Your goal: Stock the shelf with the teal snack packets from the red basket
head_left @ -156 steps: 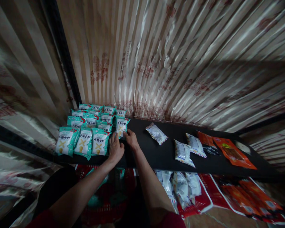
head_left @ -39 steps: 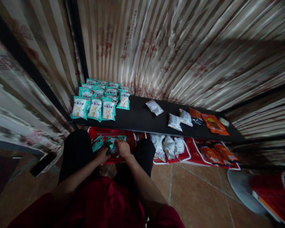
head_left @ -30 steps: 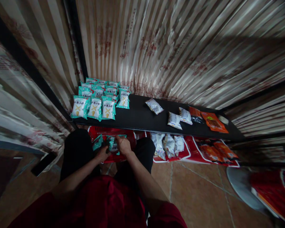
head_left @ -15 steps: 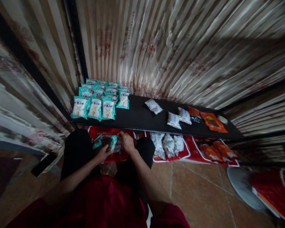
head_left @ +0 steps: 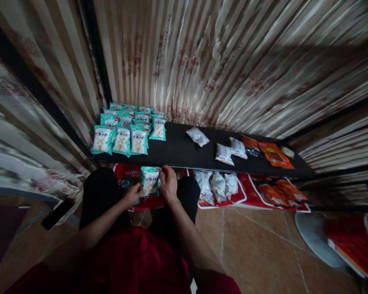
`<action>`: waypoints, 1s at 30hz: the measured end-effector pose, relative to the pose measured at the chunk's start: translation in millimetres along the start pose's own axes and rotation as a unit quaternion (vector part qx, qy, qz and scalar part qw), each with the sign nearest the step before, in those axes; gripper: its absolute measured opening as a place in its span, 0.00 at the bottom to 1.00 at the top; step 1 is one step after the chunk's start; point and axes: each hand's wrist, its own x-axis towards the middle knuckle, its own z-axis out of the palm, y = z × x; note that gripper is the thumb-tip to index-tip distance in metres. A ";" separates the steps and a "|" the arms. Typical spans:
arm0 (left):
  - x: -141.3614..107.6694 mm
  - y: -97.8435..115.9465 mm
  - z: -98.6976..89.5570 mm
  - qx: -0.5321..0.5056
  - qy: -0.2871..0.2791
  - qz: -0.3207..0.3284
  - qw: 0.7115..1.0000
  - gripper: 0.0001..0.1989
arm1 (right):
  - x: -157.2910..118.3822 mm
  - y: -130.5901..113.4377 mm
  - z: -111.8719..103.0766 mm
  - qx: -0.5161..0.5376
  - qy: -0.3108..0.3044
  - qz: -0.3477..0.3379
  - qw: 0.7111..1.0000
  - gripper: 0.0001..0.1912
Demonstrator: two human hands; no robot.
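Between my two hands, over a red basket, is a teal-and-white snack bag with its printed front facing up. My left hand grips its lower left edge, and my right hand holds its right side. More teal bags lie in the basket, partly hidden by my left hand and knee. Above, on the left end of a black shelf, several rows of matching snack bags stand close together, leaning back.
Silver-white packets and an orange packet lie on the shelf's right half. Below it, another red basket holds white packets, and orange packets sit further right. A dark phone-like object is at lower left. Striped curtains surround the shelf.
The snack bag has come up out of the basket and turned upright, its front now showing. My right hand has shifted slightly right to its side edge. The bags on the shelf stay put.
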 end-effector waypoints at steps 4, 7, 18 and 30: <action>0.6 13.5 1.0 -0.043 -0.003 -0.008 0.999 0.22 | -9.4 13.0 -0.2 0.047 0.008 0.056 0.997 0.20; 0.6 23.0 1.1 -0.050 -0.009 -0.012 0.999 0.23 | -15.7 18.7 -0.9 0.091 -0.020 0.103 0.990 0.21; -0.2 49.2 1.5 -0.059 -0.031 -0.007 0.998 0.25 | -24.2 11.6 -7.9 0.261 -0.137 0.145 0.945 0.24; -8.1 78.3 9.6 -0.092 -0.042 0.006 0.995 0.29 | -21.6 17.1 0.5 0.350 -0.101 0.181 0.913 0.24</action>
